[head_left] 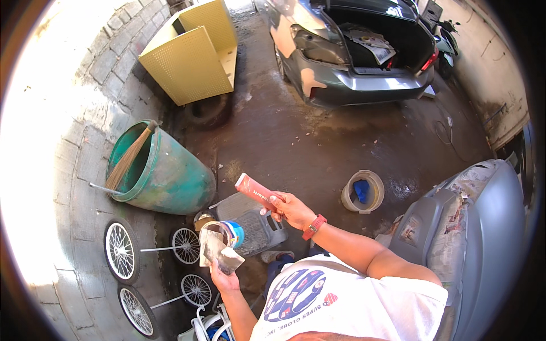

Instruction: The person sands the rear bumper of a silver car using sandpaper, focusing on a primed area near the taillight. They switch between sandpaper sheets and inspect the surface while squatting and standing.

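My right hand (294,211), with a red strap on its wrist, is closed around one end of a long red tube or narrow box (256,190) with pale markings. The item points up and left above a grey plastic step stool (259,227). Lower down, my left hand (225,278) grips flat, smeared grey pieces (219,253), like a putty board or spreader; their exact kind is unclear. Right behind them stands an open can with a blue label (234,232), partly covered by the flat pieces. A brownish round container (203,218) sits beside the can.
A green drum (176,170) holds a broom (131,159) on the left. Spoked wheels (121,250) lie below it. A car with an open trunk (364,85), a yellow perforated cabinet (190,62), a pail with blue cloth (344,196) and grey bumper-like panels (489,227) stand around.
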Tool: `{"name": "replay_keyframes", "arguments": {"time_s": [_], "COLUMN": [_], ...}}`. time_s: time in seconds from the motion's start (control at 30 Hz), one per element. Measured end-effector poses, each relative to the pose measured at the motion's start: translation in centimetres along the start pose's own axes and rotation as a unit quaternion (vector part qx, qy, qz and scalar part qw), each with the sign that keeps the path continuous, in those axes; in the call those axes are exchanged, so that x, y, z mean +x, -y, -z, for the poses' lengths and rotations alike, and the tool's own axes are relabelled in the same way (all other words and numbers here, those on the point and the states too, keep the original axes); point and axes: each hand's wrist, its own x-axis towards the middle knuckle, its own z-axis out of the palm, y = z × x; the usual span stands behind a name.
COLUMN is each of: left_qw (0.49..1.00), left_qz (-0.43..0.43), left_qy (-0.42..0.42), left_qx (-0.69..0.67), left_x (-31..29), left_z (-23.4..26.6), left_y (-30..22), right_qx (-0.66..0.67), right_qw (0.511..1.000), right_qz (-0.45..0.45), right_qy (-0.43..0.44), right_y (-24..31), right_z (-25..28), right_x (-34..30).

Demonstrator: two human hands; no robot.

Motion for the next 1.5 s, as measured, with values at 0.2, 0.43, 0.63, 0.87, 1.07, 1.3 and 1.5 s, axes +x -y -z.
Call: {"name": "replay_keyframes", "arguments": {"time_s": [0.2, 0.43, 0.63, 0.87, 1.07, 1.3, 1.5], "left_qw": [0.998, 0.995, 0.994, 0.99, 0.994, 0.994, 0.993], "left_qz": [0.008, 0.045, 0.07, 0.048, 0.053, 0.057, 0.044], "left_qy": [0.057, 0.088, 0.077, 0.126, 0.083, 0.084, 0.088], "left_qx": [0.017, 0.005, 0.025, 0.031, 0.051, 0.049, 0.058], "left_x": [-1.2, -2.7, -3.3, -4.7, -6.1, -6.8, -7.5], "left_z": [-5.2, -9.7, -12.5, -14.3, -15.4, -14.6, -14.8], "left_y": [5.0, 9.4, 10.7, 10.8, 10.5, 10.2, 9.8], "right_qx": [-0.201, -0.119, -0.19, -0.177, -0.205, -0.233, -0.185], "right_qw": [0.975, 0.992, 0.98, 0.982, 0.978, 0.969, 0.982], "right_qz": [0.042, 0.039, 0.048, 0.029, 0.007, 0.047, 0.008], "right_qy": [-0.09, -0.01, -0.018, -0.058, -0.034, -0.067, -0.034], "right_y": [1.3, 5.1, 6.0, 5.0, 5.9, 4.7, 3.9], "right_z": [3.2, 4.6, 5.6, 7.5, 6.4, 7.1, 6.6], "right_x": [-4.3, -8.7, -10.2, -9.9, -11.0, -9.7, -10.2]}}
